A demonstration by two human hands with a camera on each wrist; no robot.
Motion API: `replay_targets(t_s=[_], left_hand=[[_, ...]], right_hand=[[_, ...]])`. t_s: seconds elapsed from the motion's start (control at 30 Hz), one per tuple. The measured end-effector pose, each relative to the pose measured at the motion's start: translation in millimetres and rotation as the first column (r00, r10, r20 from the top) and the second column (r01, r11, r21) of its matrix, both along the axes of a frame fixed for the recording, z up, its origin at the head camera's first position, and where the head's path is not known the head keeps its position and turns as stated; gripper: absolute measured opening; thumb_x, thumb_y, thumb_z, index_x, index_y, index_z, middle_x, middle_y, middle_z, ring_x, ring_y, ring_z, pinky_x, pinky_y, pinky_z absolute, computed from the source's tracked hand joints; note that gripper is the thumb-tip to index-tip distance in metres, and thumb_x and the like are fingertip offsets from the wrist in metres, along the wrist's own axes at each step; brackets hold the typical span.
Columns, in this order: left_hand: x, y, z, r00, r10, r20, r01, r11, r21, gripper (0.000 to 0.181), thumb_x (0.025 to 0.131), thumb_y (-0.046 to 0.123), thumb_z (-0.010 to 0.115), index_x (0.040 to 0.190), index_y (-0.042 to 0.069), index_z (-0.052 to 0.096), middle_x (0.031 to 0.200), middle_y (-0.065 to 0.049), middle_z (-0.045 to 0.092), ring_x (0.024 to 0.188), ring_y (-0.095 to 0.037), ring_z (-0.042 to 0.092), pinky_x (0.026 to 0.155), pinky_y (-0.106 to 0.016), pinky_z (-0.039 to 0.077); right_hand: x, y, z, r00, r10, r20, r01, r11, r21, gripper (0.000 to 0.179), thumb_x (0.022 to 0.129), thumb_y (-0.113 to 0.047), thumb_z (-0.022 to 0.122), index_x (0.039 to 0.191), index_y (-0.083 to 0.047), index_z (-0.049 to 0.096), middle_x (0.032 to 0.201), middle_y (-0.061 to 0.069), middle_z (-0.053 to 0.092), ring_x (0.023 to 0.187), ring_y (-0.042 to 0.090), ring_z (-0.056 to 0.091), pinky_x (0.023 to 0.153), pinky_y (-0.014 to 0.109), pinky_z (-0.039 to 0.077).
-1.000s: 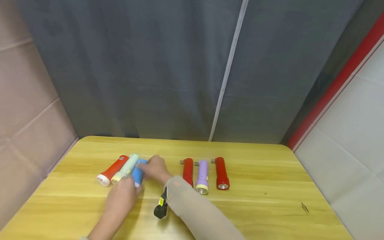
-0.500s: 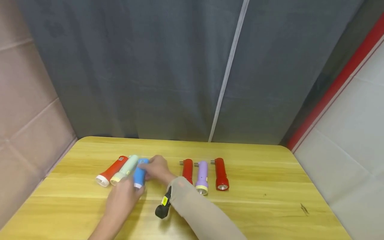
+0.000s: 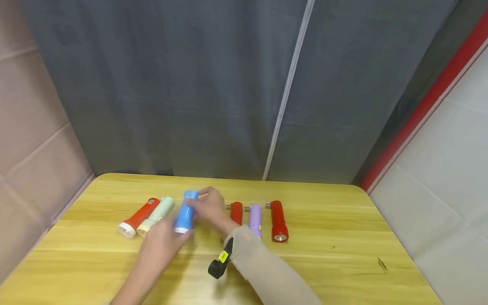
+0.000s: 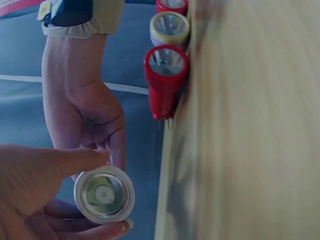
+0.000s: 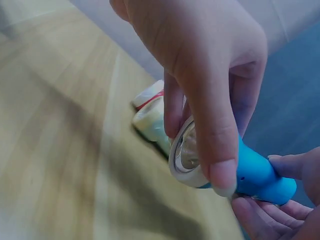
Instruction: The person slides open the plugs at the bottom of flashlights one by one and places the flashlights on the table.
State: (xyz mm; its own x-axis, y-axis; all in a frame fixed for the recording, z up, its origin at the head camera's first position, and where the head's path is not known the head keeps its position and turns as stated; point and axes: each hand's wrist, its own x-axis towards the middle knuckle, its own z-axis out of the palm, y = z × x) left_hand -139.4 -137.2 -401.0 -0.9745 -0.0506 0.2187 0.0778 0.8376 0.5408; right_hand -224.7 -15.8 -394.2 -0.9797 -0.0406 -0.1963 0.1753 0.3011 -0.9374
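A blue flashlight (image 3: 185, 215) with a white lens rim is held between both hands above the table. My left hand (image 3: 162, 243) grips it at the lens end, thumb and fingers on either side of the rim (image 4: 129, 186) in the left wrist view. My right hand (image 3: 210, 208) pinches the tail end of the blue body (image 5: 260, 172). Just left of the hands, a pale green flashlight (image 3: 162, 211) and an orange-red flashlight (image 3: 142, 215) with a white head lie side by side.
Right of the hands lie a red flashlight (image 3: 236, 212) partly behind the right sleeve, a purple flashlight (image 3: 255, 218), and another red flashlight (image 3: 279, 220). Metal plug prongs stick out near their tails. A grey curtain (image 3: 171, 93) hangs behind the wooden table (image 3: 343, 237).
Both hands have moved right and up with the blue flashlight, away from the pale green one beside which it lay. The right forearm now covers more of the purple flashlight.
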Motion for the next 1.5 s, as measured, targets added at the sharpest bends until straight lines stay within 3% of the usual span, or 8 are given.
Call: replay_targets(t_s=[0.17, 0.3, 0.53, 0.93, 1.13, 1.27, 1.37, 1.5], left_hand=[[-5.6, 10.9, 7.4, 0.997, -0.049, 0.054, 0.042, 0.992, 0.122, 0.038, 0.09, 0.034, 0.077, 0.115, 0.006, 0.071, 0.091, -0.009, 0.077, 0.066, -0.012, 0.06, 0.054, -0.024, 0.048], [-8.9, 18.9, 12.8, 0.992, -0.075, 0.105, 0.05, 0.973, 0.224, 0.041, 0.093, 0.039, 0.073, 0.12, 0.009, 0.071, 0.107, -0.012, 0.078, 0.082, -0.018, 0.072, 0.06, -0.026, 0.055], [-15.6, 37.7, 19.0, 0.982, -0.141, 0.123, 0.084, 0.92, 0.384, 0.037, 0.094, 0.039, 0.071, 0.116, 0.009, 0.073, 0.11, -0.012, 0.077, 0.099, -0.025, 0.075, 0.078, -0.037, 0.063], [-21.1, 74.8, 27.5, 0.972, -0.236, 0.013, 0.188, 0.808, 0.558, 0.039, 0.086, 0.03, 0.082, 0.12, 0.012, 0.072, 0.117, -0.008, 0.075, 0.111, -0.025, 0.072, 0.093, -0.039, 0.061], [-18.9, 92.2, 39.9, 0.954, -0.285, -0.091, 0.281, 0.754, 0.593, 0.038, 0.084, 0.021, 0.083, 0.12, 0.015, 0.072, 0.116, -0.003, 0.076, 0.11, -0.022, 0.072, 0.094, -0.035, 0.06], [-21.0, 101.6, 42.9, 0.937, -0.328, -0.121, 0.329, 0.71, 0.623, 0.04, 0.082, 0.019, 0.085, 0.12, 0.017, 0.072, 0.117, -0.002, 0.076, 0.107, -0.02, 0.073, 0.093, -0.034, 0.06], [-22.0, 107.4, 43.3, 0.923, -0.365, -0.12, 0.352, 0.681, 0.642, 0.04, 0.082, 0.02, 0.085, 0.119, 0.016, 0.072, 0.115, -0.003, 0.076, 0.104, -0.019, 0.074, 0.09, -0.032, 0.061], [-22.7, 114.5, 44.2, 0.906, -0.406, -0.123, 0.385, 0.665, 0.64, 0.038, 0.083, 0.021, 0.084, 0.118, 0.012, 0.072, 0.114, -0.005, 0.076, 0.102, -0.019, 0.074, 0.089, -0.032, 0.062]], right_hand=[[2.7, 23.6, 11.8, 0.994, 0.024, -0.109, -0.021, 0.999, 0.028, 0.047, 0.081, -0.033, 0.086, 0.117, -0.011, 0.063, 0.1, 0.007, 0.071, 0.079, 0.015, 0.067, 0.068, 0.028, 0.06], [6.7, 41.8, 17.4, 0.972, 0.055, -0.23, -0.051, 0.998, 0.025, 0.05, 0.082, -0.032, 0.085, 0.12, -0.011, 0.063, 0.105, 0.009, 0.073, 0.083, 0.013, 0.069, 0.065, 0.026, 0.06], [23.7, 69.7, 30.3, 0.937, 0.107, -0.332, -0.092, 0.994, 0.062, 0.049, 0.086, -0.037, 0.082, 0.125, -0.019, 0.059, 0.115, 0.006, 0.072, 0.09, 0.02, 0.073, 0.076, 0.03, 0.062], [49.5, 119.5, 54.7, 0.839, 0.126, -0.53, -0.142, 0.99, 0.01, 0.048, 0.083, -0.017, 0.084, 0.126, -0.016, 0.061, 0.114, 0.008, 0.073, 0.097, 0.022, 0.076, 0.084, 0.029, 0.062], [58.4, 143.4, 65.5, 0.798, 0.128, -0.589, -0.135, 0.99, 0.032, 0.047, 0.083, -0.013, 0.084, 0.126, -0.013, 0.066, 0.116, 0.009, 0.073, 0.102, 0.022, 0.075, 0.083, 0.03, 0.062], [61.7, 157.4, 69.1, 0.77, 0.135, -0.623, -0.156, 0.988, 0.022, 0.046, 0.082, -0.01, 0.084, 0.125, -0.01, 0.067, 0.117, 0.01, 0.073, 0.101, 0.026, 0.074, 0.083, 0.032, 0.062], [63.6, 166.2, 69.7, 0.767, 0.134, -0.627, -0.166, 0.986, 0.007, 0.046, 0.082, -0.008, 0.084, 0.124, -0.009, 0.067, 0.117, 0.01, 0.072, 0.1, 0.026, 0.074, 0.084, 0.03, 0.062], [66.5, 175.4, 69.5, 0.777, 0.12, -0.618, -0.154, 0.988, -0.002, 0.045, 0.081, -0.007, 0.084, 0.123, -0.009, 0.068, 0.117, 0.009, 0.073, 0.1, 0.019, 0.074, 0.083, 0.029, 0.062]])
